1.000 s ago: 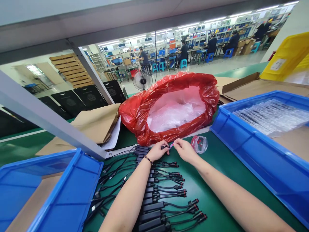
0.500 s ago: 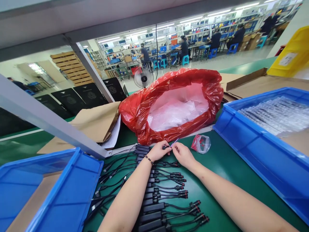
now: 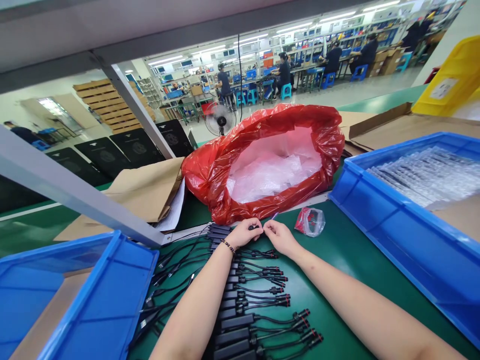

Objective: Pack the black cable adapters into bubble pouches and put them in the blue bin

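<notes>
My left hand [image 3: 245,233], a beaded bracelet at its wrist, is closed on a black cable connector [image 3: 252,227] whose round end shows between the fingers. My right hand [image 3: 279,236] is pinched, its fingertips almost meeting those of my left hand; what it holds, if anything, is too small to name. A thin purplish piece [image 3: 275,216] shows just behind the right fingers. Below both hands lies a column of black box-shaped cable units [image 3: 236,321], their short leads ending in connectors with red rings [image 3: 285,300]. A small clear bag with red pieces [image 3: 310,221] lies right of my right hand.
A red plastic bag [image 3: 221,195] full of clear packaging stands behind the hands. Blue bins flank the green table: the left bin [image 3: 116,295] and the right bin [image 3: 393,215] holding clear-wrapped items. A metal post [image 3: 86,185] slants across the left. Co-workers sit far back.
The fingertips of both hands have shifted slightly, and the connector shows less between them. The thin purplish piece is less visible. The whole view has moved a little.
</notes>
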`<state>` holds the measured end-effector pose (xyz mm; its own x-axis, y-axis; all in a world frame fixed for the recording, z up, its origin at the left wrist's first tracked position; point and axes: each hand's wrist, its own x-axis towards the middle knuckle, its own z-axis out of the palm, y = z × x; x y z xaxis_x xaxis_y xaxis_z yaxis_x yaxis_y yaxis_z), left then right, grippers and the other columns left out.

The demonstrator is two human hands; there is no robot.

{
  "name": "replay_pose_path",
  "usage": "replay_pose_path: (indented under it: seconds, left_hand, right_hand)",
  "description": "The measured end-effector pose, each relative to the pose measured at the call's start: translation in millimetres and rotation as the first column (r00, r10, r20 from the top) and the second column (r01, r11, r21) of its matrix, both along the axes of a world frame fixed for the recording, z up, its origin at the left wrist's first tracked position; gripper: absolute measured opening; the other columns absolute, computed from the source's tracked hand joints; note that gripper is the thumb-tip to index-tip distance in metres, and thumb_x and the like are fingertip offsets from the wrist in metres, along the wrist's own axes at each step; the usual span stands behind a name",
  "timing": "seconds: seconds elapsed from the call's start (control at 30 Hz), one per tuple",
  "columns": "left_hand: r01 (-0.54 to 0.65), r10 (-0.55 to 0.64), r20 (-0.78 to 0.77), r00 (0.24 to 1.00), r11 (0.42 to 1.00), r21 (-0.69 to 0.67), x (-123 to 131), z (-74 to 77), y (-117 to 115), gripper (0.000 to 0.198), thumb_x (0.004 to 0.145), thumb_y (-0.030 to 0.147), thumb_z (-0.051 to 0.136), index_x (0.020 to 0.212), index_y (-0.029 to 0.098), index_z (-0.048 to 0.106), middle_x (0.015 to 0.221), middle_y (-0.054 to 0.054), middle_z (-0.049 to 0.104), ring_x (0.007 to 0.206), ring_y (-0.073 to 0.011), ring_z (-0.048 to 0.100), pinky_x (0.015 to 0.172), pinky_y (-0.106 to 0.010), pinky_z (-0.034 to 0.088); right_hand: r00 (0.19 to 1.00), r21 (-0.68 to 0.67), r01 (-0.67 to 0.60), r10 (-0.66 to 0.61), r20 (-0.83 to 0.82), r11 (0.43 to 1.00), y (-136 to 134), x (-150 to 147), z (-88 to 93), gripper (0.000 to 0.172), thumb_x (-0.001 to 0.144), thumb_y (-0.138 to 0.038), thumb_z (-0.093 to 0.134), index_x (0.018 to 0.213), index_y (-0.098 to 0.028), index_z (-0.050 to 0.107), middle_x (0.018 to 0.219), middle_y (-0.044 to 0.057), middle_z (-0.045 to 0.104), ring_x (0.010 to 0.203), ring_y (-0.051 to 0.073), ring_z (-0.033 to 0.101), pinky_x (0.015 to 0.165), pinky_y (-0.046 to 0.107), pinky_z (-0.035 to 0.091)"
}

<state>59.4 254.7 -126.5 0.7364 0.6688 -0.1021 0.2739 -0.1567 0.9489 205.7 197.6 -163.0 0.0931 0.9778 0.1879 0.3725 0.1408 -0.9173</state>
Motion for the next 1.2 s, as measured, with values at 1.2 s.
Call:
replay_pose_path:
  seconds: [1.2]
  left_hand:
    - [-0.061,0.065,-0.035,0.997,0.992,0.107,0,-1.5,-1,0.020,0.074,0.033,0.052,0.064,0.017,0.050,0.048,0.005,0.051,0.048,-0.0089,0.043,0.054,-0.022,0.034]
  right_hand:
    - [0.999,0.020,0.013,-0.012,-0.031,1.000,-1,-3,4.8,0.016,0.075,-0.026,0.045,0.063,-0.019,0.052,0.057,-0.002,0.052,0.054,0.013,0.045,0.054,0.024,0.037]
